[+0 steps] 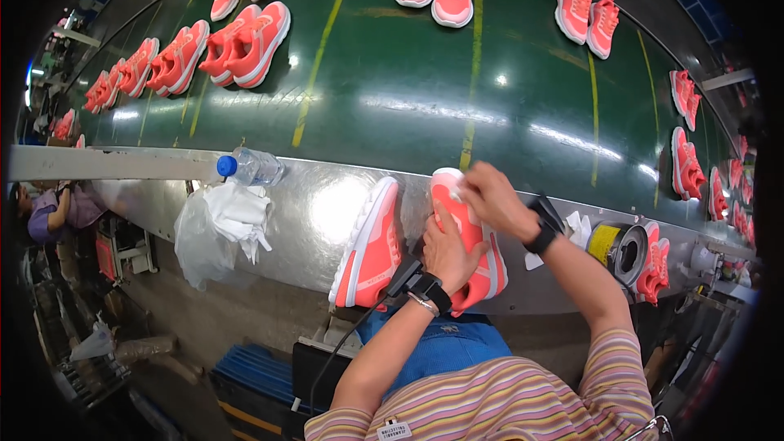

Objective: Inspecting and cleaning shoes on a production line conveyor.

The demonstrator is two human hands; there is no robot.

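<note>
A coral-pink sneaker (471, 234) with a white sole lies on the metal ledge, its toe pointing at the belt. My left hand (445, 251) grips it across the laced middle, covering the tongue and laces. Over the toe, my right hand (492, 201) has its fingers pinched together against the upper. Something small and white shows at those fingertips, too hidden to name. Left of this shoe, its mate (371, 249) rests on its side, the white sole turned outward, touched by neither hand.
The green belt (384, 69) beyond the ledge carries several pairs of pink sneakers (260, 45). On the ledge are a clear bottle (260, 168) with a blue cap, white cloths (238, 214) over a plastic bag, and a round tin (618, 250). A pale bar (114, 165) juts in from the left.
</note>
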